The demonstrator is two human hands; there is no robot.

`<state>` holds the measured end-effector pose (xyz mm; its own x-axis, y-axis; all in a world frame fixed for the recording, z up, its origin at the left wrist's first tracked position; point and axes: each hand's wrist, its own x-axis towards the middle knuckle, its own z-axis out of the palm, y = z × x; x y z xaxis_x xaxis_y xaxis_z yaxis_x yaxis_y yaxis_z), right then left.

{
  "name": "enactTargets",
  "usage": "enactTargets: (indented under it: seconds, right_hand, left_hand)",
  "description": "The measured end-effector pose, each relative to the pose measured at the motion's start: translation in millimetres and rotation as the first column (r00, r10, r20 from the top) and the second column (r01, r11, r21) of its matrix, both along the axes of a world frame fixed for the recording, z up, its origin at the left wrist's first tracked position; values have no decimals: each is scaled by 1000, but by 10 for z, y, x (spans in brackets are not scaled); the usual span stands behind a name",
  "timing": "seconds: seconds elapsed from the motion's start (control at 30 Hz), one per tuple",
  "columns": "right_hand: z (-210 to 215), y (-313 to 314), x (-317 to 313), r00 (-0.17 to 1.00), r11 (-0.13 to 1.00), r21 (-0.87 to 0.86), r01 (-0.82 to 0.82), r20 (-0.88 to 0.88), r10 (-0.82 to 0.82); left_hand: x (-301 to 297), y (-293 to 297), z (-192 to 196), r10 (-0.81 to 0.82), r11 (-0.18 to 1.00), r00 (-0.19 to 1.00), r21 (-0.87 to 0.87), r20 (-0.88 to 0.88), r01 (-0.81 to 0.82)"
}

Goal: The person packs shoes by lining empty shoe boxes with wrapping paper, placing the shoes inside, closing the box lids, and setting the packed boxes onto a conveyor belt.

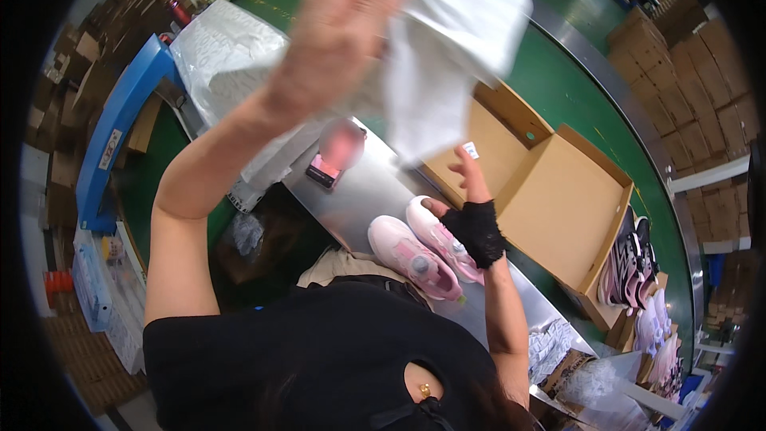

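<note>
My left hand (343, 24) is raised high and shut on a sheet of white tissue paper (455, 24), which hangs blurred over the table. My right hand (472, 211), in a black fingerless lace glove, rests against the heel end of the farther of two pink sneakers (435, 231). Its fingers are spread and point toward an open cardboard shoebox (558, 207). The nearer pink sneaker (411, 255) lies beside the first on the steel table (363, 195), close to my body.
A stack of white tissue sheets (219, 48) lies at the table's far left, near a small pink and black object (335, 156). A green conveyor belt (558, 88) curves behind the box. More sneakers (634, 259) sit at right. Stacked cartons (686, 72) and a blue frame (120, 124) flank the area.
</note>
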<state>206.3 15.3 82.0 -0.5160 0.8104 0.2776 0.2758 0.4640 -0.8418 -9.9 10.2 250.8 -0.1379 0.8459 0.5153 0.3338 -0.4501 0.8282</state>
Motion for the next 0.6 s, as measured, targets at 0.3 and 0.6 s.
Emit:
enactTargets:
  seconds: [0.3,0.6]
  right_hand:
    - [52,338,1295,476,768,-412,491,-611,-632]
    - [-249,-118,2849,-276,332,-665,669,-637,-720]
  left_hand:
    - [1609,604,-423,-176,854,883,379,-435,356]
    - [484,915,-2171,34,999,246,29,-969,-23]
